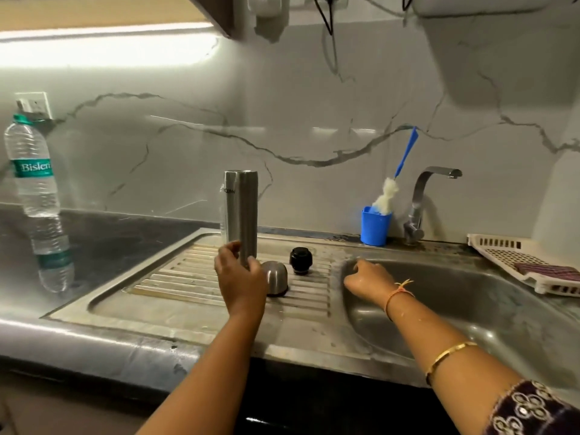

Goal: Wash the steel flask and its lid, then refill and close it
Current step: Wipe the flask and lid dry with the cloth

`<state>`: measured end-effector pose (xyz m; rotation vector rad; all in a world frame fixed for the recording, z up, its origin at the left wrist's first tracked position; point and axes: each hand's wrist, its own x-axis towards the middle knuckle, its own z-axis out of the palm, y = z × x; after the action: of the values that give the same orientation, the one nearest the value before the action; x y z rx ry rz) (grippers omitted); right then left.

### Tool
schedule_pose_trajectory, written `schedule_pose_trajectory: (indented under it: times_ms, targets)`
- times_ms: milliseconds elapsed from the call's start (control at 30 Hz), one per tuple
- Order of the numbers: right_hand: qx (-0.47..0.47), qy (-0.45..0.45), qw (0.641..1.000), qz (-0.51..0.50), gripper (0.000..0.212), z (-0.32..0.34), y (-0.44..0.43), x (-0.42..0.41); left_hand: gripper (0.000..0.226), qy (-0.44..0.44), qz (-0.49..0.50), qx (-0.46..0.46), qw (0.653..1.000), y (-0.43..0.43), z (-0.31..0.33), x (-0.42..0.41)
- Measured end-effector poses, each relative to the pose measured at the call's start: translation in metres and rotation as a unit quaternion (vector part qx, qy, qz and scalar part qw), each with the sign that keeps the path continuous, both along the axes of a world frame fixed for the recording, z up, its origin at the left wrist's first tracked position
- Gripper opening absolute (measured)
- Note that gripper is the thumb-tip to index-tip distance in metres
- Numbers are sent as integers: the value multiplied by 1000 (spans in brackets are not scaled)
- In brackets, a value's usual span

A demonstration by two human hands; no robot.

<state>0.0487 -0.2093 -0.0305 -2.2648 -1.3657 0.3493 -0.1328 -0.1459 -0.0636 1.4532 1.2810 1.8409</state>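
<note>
The steel flask (pixel 241 211) stands upside down on the ribbed draining board (pixel 175 277) of the sink. My left hand (pixel 240 277) grips its lower end with thumb and fingers curled round it. Just to the right lies the steel cup lid (pixel 276 277), dome up, partly behind my left hand. The black stopper (pixel 300 260) stands beside it, farther right. My right hand (pixel 367 279) rests on the left rim of the sink basin (pixel 470 309), fingers loosely curled, holding nothing.
A plastic water bottle (pixel 31 171) stands on the dark counter at far left. A blue cup (pixel 375 226) with a bottle brush (pixel 387 193) sits by the tap (pixel 420 202). A white rack (pixel 514 255) with a scrub pad is at right.
</note>
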Motion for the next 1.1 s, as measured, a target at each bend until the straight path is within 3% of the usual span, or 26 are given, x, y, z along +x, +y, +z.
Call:
schedule_pose_trajectory:
  times_ms: [267,533,733,900,1100]
  targets:
    - [67,10,998,-10,14,-15,25,9,39,33,50,-40,997,58,-12,-24]
    - [60,-5,998,-13,22,-30,28,20,32,20,67,-40,997,103,-9,-39]
    - [60,-1,998,-10,18,-33,33,23,25,88,50,-31,994,125,-11,-43]
    - [61,-13,998,-1,17,-32,33,22,27,45,70,-83,993,142,-12,-56]
    - [57,-36,998,-3,19,-33,39,15,41,-15,-98,-44,994,136,1,-41]
